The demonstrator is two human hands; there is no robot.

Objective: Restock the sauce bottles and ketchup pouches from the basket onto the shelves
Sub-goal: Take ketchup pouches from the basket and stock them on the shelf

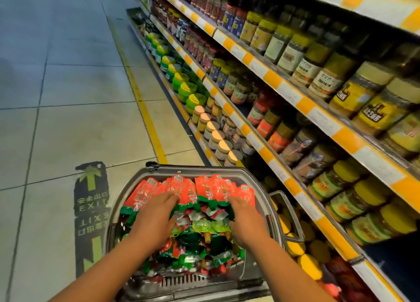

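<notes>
Red ketchup pouches (200, 189) stand in one upright row along the far end of our grey basket (254, 176); we count roughly seven or eight of them, though the overlaps keep us from an exact number. Below that row lies a loose heap of red, green and silver pouches, too many and too tangled to count. The basket sits on the tiled floor (56, 97), just beside the lowest of the shelves (302, 106).

We have two hands in the basket. Our left hand (156, 217) lies palm down on the left part of the row, fingers stretched forward and slightly apart, the tips touching the red pouches. Our right hand (244, 220) lies on the right part, fingers likewise extended and lightly spread; whether either hand actually pinches a pouch we cannot tell.

Four orange-and-white shelf edges run along the right, packed with jars. One yellow line (145, 113) and one exit sticker (91, 201) mark the floor.
</notes>
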